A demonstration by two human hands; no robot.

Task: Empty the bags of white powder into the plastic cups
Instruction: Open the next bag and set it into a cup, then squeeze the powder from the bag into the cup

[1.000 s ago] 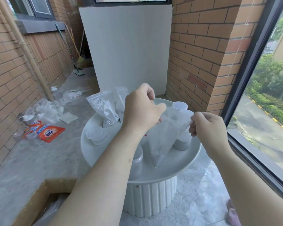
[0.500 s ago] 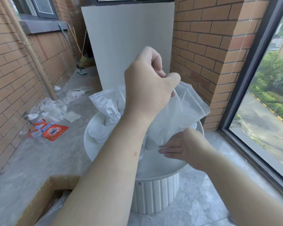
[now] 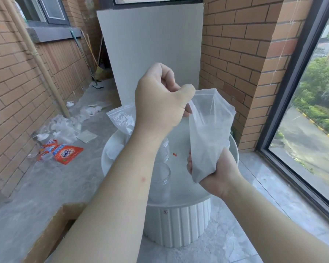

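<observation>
While the left hand (image 3: 160, 103) pinches the bag (image 3: 210, 133) at its mouth and the right hand (image 3: 219, 174) grips its bottom above the desk (image 3: 180, 147), the cup (image 3: 162, 174) on the desk isn't under it. Tip now and powder probably spills.

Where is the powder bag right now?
Head view, right of centre: the powder bag is above the white table, left hand pinching its top, right hand gripping its bottom.

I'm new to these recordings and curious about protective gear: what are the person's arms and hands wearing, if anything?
Nothing that shows. The left hand and right hand are bare, with no gloves, rings or watch in view. Both forearms are uncovered as far as the picture reaches, with no sleeve visible. The left forearm carries one small spot.
</observation>
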